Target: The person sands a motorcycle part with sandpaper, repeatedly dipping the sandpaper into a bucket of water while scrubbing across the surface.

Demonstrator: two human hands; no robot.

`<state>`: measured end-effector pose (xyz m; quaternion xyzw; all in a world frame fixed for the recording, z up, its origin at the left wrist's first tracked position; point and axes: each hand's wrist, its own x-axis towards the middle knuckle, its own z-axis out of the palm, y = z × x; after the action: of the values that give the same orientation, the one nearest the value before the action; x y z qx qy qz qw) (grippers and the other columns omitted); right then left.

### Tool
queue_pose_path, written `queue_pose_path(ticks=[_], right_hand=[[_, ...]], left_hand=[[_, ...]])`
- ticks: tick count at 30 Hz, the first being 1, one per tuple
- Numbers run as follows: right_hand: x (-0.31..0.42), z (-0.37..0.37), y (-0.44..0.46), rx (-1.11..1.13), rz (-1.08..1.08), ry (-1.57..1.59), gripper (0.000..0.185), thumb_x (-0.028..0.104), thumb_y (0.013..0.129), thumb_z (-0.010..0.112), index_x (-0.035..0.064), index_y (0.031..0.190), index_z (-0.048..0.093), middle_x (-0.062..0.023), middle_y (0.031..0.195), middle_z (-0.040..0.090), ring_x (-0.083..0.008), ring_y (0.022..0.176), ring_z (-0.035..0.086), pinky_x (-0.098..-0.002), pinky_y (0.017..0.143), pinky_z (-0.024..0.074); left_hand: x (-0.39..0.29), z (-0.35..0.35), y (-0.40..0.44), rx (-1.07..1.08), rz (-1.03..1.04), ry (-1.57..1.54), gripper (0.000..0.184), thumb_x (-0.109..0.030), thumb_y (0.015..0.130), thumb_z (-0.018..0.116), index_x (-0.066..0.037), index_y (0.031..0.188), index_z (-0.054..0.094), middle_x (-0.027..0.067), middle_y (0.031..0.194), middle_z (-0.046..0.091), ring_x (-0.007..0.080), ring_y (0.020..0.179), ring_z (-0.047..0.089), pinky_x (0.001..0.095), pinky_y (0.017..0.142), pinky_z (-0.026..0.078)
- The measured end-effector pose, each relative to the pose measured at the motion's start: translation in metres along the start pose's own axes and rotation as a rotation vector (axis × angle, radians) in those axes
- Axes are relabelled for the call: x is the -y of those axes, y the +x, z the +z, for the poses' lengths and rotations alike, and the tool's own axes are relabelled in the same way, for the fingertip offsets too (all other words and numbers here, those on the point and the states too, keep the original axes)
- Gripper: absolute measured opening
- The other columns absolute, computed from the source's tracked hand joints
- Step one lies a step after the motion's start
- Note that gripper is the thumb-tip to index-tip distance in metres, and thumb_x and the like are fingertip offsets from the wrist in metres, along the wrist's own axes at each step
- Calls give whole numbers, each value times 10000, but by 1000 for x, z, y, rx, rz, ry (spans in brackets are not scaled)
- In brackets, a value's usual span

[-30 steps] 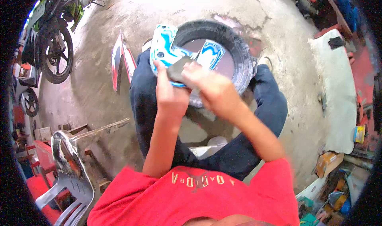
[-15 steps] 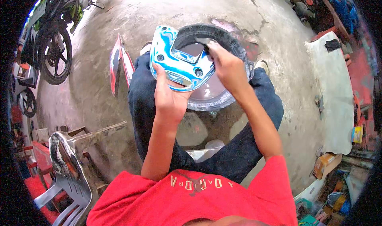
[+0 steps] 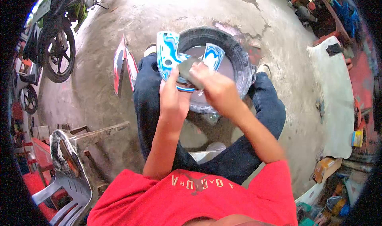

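Note:
My left hand (image 3: pixel 172 95) grips the lower left edge of a blue-and-white swirl-patterned motorcycle panel (image 3: pixel 167 47), a curved U-shaped piece with bolt holes. My right hand (image 3: pixel 217 86) presses a grey piece of sandpaper (image 3: pixel 185 69) against the panel's lower middle, its fingers closed on the sheet. Both hands hide part of the panel's bottom curve. Beneath the panel stands a round black tub (image 3: pixel 239 51) of cloudy greyish water, between my legs.
A red-and-white pointed panel (image 3: pixel 120 63) rests on the concrete floor to the left. Further left are a motorcycle (image 3: pixel 59 47) and a grey plastic chair (image 3: pixel 73 178). A pale board (image 3: pixel 336 102) and a cardboard box (image 3: pixel 326 169) are on the right.
My right hand has moved left and down with the sandpaper, from the panel's right arm to its lower middle. The panel has tilted in my left hand.

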<state>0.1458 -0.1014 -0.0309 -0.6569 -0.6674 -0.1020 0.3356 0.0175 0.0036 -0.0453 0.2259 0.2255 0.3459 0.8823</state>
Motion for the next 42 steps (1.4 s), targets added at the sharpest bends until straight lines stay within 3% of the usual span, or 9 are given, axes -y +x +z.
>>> queue_pose_path(ticks=[2,3,11,18,26,31,33,39,42], right_hand=[[-11,-7,6,14,-12,-25,393,45,861,575,86,1245,647,-159,1275,666,-280,1165,664,-396,975,540],[-28,-10,5,19,10,-22,399,44,859,577,85,1250,646,-164,1271,666,-282,1166,662,-396,973,541],[-5,-28,1,107,148,118,510,-56,786,588,40,1287,612,-185,1325,623,-304,1235,610,-404,1030,509],[18,-20,-3,47,119,33,473,-63,798,561,49,1251,639,-201,1283,646,-314,1178,648,-410,995,528],[-6,-20,5,-16,169,41,393,10,863,555,16,1248,632,-213,1291,638,-339,1196,631,-417,996,520],[-17,-15,3,-49,163,39,379,23,869,559,21,1240,635,-214,1285,641,-330,1195,633,-418,993,522],[-32,-24,14,-42,333,52,377,20,863,552,24,1230,638,-217,1280,642,-322,1208,626,-417,992,524],[16,-19,-4,5,34,53,385,37,860,560,10,1238,626,-220,1285,642,-327,1196,640,-419,982,536],[-27,-22,10,-40,224,-113,375,70,870,567,7,1235,629,-223,1275,646,-318,1180,652,-414,954,551]], left_hand=[[-3,-2,4,90,-72,-82,380,-150,1022,472,56,1340,488,203,1287,620,326,1222,595,523,1061,462],[-5,-2,2,-12,-115,-93,404,-83,978,539,-56,1374,466,171,1286,608,316,1177,624,526,973,526],[-23,23,-10,96,-80,-40,502,-11,960,500,-91,1436,364,193,1349,550,377,1205,598,609,954,529],[-14,27,-11,-34,-71,33,388,-308,1054,518,-60,1352,504,149,1297,621,295,1201,616,491,1006,510],[-13,38,-17,74,39,94,349,-119,1029,525,-19,1360,480,158,1333,595,281,1224,601,472,1032,499],[-9,37,-15,117,55,-29,496,-222,1081,452,-173,1547,293,155,1451,485,285,1288,550,501,1053,480],[-8,41,-20,106,62,2,515,-319,1076,452,-165,1543,297,136,1436,505,283,1285,553,494,1056,480],[-3,31,-8,121,70,19,545,-426,1064,429,-169,1530,312,132,1418,521,281,1279,556,496,1061,473],[-1,43,-16,90,89,12,557,-440,1070,395,-172,1545,277,142,1428,509,284,1296,540,503,1080,455]])
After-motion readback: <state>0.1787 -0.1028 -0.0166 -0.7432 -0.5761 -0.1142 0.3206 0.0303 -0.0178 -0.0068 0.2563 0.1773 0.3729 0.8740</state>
